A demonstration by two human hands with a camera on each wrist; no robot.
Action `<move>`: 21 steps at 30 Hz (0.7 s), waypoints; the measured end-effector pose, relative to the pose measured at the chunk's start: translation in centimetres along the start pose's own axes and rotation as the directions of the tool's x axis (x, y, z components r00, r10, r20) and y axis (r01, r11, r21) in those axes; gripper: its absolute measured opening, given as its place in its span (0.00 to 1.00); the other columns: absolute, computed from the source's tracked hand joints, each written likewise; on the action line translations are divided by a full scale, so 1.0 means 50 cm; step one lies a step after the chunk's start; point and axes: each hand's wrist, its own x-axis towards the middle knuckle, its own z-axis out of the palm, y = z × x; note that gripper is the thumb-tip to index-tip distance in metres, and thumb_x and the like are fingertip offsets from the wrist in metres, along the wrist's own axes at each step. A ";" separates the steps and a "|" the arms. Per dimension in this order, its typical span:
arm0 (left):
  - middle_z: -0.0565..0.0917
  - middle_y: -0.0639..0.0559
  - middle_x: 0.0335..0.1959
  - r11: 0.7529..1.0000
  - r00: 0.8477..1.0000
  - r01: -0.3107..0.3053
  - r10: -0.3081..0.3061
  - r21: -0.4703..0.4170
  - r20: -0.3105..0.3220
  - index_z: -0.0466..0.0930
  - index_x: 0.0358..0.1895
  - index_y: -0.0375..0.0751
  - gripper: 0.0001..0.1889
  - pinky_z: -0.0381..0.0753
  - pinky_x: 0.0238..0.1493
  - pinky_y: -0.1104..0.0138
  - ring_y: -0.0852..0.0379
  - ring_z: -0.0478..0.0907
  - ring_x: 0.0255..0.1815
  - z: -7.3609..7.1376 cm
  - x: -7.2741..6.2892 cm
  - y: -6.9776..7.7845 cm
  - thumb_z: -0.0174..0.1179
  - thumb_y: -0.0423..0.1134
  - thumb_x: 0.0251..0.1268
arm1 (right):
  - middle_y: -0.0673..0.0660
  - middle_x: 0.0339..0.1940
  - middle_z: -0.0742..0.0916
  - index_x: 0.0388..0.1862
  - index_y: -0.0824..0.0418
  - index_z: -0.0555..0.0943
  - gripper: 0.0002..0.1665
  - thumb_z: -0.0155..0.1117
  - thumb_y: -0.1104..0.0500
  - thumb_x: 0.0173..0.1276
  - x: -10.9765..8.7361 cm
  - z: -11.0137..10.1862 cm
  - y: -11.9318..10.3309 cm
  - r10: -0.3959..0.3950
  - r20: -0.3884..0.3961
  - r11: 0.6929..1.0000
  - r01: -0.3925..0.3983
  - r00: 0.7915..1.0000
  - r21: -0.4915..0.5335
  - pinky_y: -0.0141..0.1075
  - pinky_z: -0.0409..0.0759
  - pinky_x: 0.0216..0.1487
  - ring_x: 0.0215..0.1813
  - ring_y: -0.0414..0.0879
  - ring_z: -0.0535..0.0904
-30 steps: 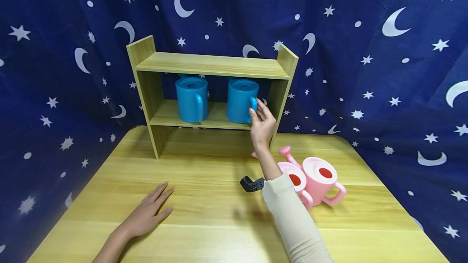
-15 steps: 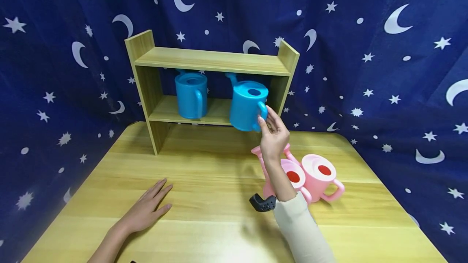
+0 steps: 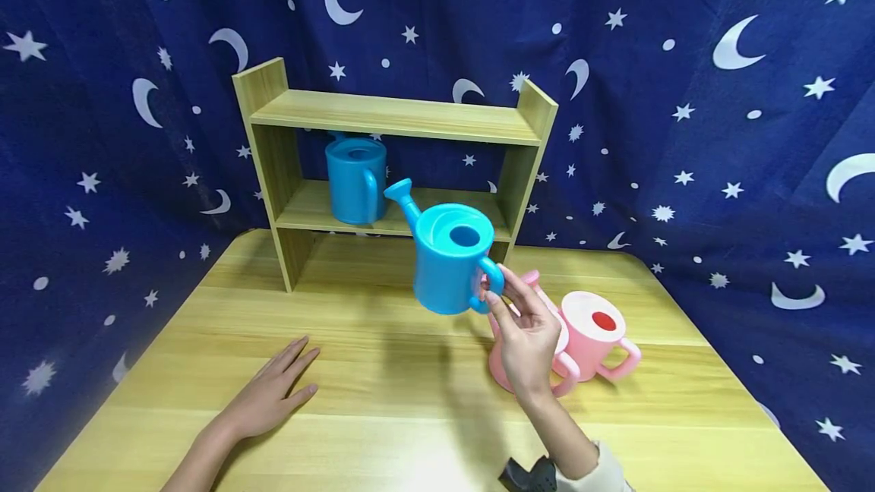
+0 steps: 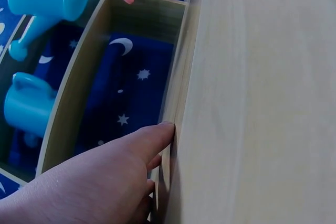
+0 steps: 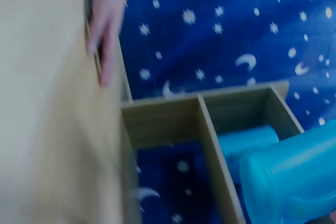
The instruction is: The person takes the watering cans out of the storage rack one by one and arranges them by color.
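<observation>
In the head view a blue watering can [image 3: 444,272] hangs in the air in front of the shelf, its spout pointing up and left. My right hand [image 3: 529,340] grips it by the handle, thumb on the near side. A second blue watering can [image 3: 357,182] stands on the middle board of the wooden shelf [image 3: 399,116], at its left side. My left hand [image 3: 270,393] rests on the table with fingers spread, touching only the tabletop. The right wrist view catches the held can at its lower right edge, with the hand itself almost wholly hidden.
Two pink watering cans [image 3: 593,332] with red openings stand close together at the right of the table [image 3: 342,446], one partly behind my right hand. A dark blue curtain [image 3: 683,135] with moons and stars hangs behind the shelf.
My right hand has drawn the right-hand blue watering can off the middle board and moved it toward me and down. The left hand stays where it was.
</observation>
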 end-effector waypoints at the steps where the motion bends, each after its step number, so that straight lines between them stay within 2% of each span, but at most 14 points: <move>1: 0.54 0.39 0.71 1.000 1.000 -0.005 0.005 0.001 -0.006 0.59 0.69 0.42 0.31 0.53 0.59 0.37 0.36 0.49 0.69 0.000 0.000 0.001 0.50 0.53 0.68 | 0.64 0.46 0.84 0.52 0.74 0.77 0.22 0.62 0.78 0.56 -0.013 0.003 -0.002 0.002 0.011 1.000 -0.002 1.000 0.011 0.39 0.78 0.47 0.47 0.52 0.81; 6: 0.55 0.38 0.70 1.000 0.999 -0.024 0.024 0.008 -0.026 0.61 0.69 0.41 0.31 0.55 0.57 0.36 0.35 0.51 0.68 -0.003 -0.002 0.006 0.51 0.52 0.68 | 0.67 0.48 0.82 0.53 0.77 0.75 0.23 0.59 0.81 0.55 -0.070 0.013 0.010 0.004 0.062 0.999 -0.006 0.998 0.039 0.40 0.78 0.47 0.47 0.53 0.81; 11: 0.55 0.39 0.70 1.000 1.000 -0.011 0.011 0.005 -0.015 0.61 0.69 0.40 0.31 0.57 0.55 0.35 0.34 0.53 0.67 -0.008 -0.003 0.010 0.51 0.53 0.67 | 0.66 0.45 0.83 0.52 0.74 0.76 0.21 0.61 0.77 0.57 -0.113 0.021 0.041 0.073 0.080 0.997 -0.074 0.994 0.015 0.41 0.78 0.47 0.46 0.51 0.82; 18: 0.50 0.33 0.70 0.997 0.997 0.074 -0.075 -0.013 -0.006 0.56 0.69 0.32 0.37 0.56 0.54 0.33 0.28 0.52 0.65 -0.022 -0.004 0.005 0.51 0.55 0.66 | 0.67 0.43 0.83 0.52 0.70 0.77 0.20 0.63 0.71 0.59 -0.157 0.056 0.085 0.163 0.088 0.986 -0.164 0.983 0.007 0.42 0.77 0.48 0.45 0.55 0.82; 21: 0.49 0.29 0.70 0.990 0.991 0.136 -0.136 0.021 -0.015 0.55 0.68 0.28 0.39 0.55 0.54 0.33 0.26 0.51 0.64 -0.030 -0.006 0.000 0.50 0.56 0.66 | 0.66 0.43 0.84 0.51 0.69 0.78 0.19 0.64 0.69 0.59 -0.165 0.076 0.097 0.172 0.092 0.985 -0.173 0.981 -0.005 0.41 0.77 0.48 0.44 0.57 0.82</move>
